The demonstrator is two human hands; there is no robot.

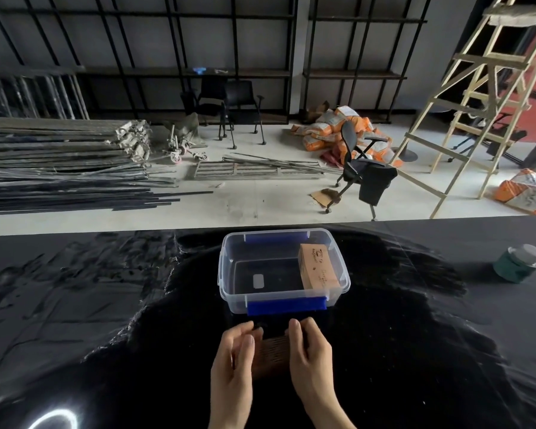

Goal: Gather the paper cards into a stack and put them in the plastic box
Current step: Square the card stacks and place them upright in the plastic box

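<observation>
A stack of brown paper cards (271, 354) stands on edge on the black table, just in front of the box. My left hand (234, 363) presses its left side and my right hand (311, 357) presses its right side, so the stack is squeezed between them. The clear plastic box (226, 274) with blue clips sits directly beyond my hands, lid off. Inside it, against the right wall, lies a brown cardboard packet (317, 269). The rest of the box floor shows only a small white label.
A green roll with a clear cap (519, 263) stands on the table at the far right. The black table (106, 305) is glossy and ends just behind the box. Beyond it are chairs, metal bars, sacks and a wooden ladder on the floor.
</observation>
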